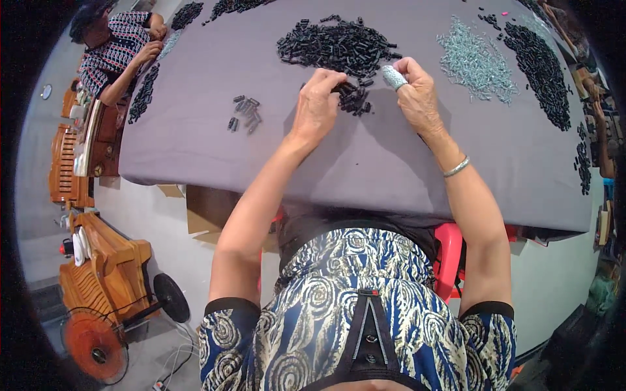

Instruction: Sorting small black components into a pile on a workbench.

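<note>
My left hand is closed, its fingertips pinched at the edge of a small cluster of black cylindrical pieces; whatever is between them is hidden. Opposite it, my right hand has its fingers curled in. A pale grey-white wrapping covers one of its digits, and I cannot make out whether it grips a small part. Just beyond both hands lies a large heap of black cylindrical pieces. To the left of my left hand, a few dark grey pieces lie apart on the grey tablecloth.
Right of my right hand spreads a pile of small silvery pieces, with a long black pile beyond it. Another person works at the table's left corner. A fan and wooden furniture stand on the floor at left.
</note>
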Demonstrator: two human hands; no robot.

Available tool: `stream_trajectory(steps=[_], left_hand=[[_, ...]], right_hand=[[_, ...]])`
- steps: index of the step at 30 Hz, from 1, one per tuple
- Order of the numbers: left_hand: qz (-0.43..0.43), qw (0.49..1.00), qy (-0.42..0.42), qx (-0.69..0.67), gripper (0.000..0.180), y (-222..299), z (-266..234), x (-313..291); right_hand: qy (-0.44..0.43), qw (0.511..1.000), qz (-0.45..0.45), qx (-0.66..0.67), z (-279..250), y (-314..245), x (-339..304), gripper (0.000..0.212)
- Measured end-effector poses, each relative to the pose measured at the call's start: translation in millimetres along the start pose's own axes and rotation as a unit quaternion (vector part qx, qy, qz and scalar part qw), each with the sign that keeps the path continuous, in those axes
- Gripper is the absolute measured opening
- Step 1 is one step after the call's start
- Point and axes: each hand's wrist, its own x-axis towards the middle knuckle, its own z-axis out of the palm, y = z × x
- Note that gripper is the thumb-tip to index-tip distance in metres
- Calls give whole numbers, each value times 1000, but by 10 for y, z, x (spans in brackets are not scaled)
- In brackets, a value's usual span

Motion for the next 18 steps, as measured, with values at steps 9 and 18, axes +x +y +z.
stream_trajectory(steps=[9,18], left_hand=[[-50,997,63,-6,34,-39,-212,-82],[-20,998,-42,-40,28,411,-56,-210]], right_hand=[[-5,999,-37,-7,20,25,61,10],[-24,987,-93,-129,35,-28,-61,11]])
